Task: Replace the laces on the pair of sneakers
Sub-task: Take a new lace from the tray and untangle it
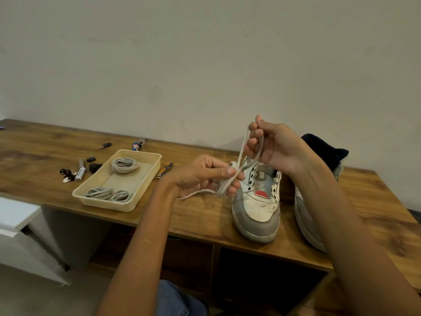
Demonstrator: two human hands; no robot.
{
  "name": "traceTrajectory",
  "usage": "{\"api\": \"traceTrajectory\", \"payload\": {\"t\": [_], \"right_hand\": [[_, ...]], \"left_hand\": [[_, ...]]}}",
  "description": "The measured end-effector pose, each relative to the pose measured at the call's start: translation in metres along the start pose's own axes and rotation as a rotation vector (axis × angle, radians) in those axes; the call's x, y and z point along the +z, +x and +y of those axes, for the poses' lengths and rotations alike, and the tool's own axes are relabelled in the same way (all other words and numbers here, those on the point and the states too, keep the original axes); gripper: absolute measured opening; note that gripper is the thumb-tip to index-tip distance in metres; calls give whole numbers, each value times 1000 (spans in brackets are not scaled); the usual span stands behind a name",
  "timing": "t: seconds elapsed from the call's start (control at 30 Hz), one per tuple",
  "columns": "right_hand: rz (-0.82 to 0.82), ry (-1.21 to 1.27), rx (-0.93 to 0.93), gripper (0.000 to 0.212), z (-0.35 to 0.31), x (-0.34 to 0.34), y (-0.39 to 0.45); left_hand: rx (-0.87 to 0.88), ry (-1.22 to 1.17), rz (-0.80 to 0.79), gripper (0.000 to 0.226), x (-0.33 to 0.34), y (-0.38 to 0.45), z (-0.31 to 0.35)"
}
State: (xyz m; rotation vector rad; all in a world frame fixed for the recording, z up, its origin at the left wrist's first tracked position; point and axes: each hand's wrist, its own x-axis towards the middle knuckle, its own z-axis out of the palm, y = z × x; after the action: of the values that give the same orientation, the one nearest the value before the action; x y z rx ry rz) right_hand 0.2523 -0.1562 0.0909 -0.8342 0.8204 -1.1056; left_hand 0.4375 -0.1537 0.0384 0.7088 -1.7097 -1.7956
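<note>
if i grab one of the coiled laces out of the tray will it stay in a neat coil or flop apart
Probably flops apart: each coiled lace in the tray looks unbound. The lace between both hands sags limply, so it is likely soft, light and non-rolling.

White-and-grey sneaker (257,208): upright on the table, toe toward the viewer, eyelets unlaced. Second sneaker (306,222) just beside it (partly hidden). Pale lace (241,151) raised above.

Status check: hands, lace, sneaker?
Left hand grips coiled lace; right hand pinches its strand. Front sneaker unlaced. Nothing blocking.
</note>
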Motion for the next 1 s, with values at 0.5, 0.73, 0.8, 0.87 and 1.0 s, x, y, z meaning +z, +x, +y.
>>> {"api": "traceTrajectory", "payload": {"t": [0.5, 0.73, 0.8, 0.87, 1.0], "right_hand": [[-137, -753, -347, 37, 30, 10, 8], [-220, -742, -378, 40, 40, 20, 6], [-179, -853, -404, 30, 40, 18, 7], [-153, -974, -442, 21, 42, 17, 13], [-134, -1193, -453, 21, 50, 20, 18]], "left_hand": [[323, -520, 115, 38, -6, -2, 3], [308, -588, 285, 45, -8, 6, 2], [292, -585, 271, 47, -8, 5, 2], [295, -594, 286, 42, -6, 5, 4], [327, -612, 443, 25, 0, 9, 8]]}}
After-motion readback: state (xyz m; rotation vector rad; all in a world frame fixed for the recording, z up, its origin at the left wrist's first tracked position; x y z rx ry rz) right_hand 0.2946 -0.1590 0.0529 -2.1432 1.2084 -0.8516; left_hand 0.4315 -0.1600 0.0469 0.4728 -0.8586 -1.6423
